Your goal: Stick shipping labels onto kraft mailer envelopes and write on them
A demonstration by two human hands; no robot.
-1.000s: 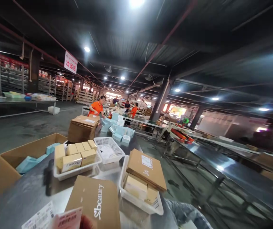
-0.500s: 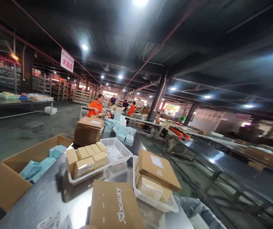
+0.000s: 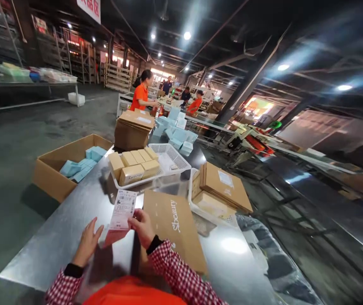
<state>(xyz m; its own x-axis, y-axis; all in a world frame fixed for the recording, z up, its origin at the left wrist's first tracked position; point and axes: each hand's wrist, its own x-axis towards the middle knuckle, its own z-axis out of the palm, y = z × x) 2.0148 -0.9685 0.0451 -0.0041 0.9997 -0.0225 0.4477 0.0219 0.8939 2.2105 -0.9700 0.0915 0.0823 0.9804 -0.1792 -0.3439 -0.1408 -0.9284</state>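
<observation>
A printed shipping label [image 3: 123, 210] is pinched at its right edge between the thumb and fingers of my right hand [image 3: 142, 228]. Its printed side faces up, and its lower end looks pinkish. My left hand [image 3: 88, 242] is open beside the label's lower left, thumb and fingers apart, with a small gap to the paper. Under my right wrist lies a flat brown cardboard box [image 3: 173, 228] marked "Sbeauty", on the metal table [image 3: 42, 245].
Beyond the label stand a white basket [image 3: 137, 185] of cream boxes and another white basket [image 3: 171, 154]. Right of the box, a third basket [image 3: 213, 218] holds flat cartons. A large carton [image 3: 53, 180] of blue packets is at left, a plastic-lined bin [image 3: 276, 262] at right. A co-worker [image 3: 141, 95] stands beyond.
The view has tilted down, and both my hands have come into sight. The label is now in my right hand. The co-worker in orange has turned and reaches to the right.
</observation>
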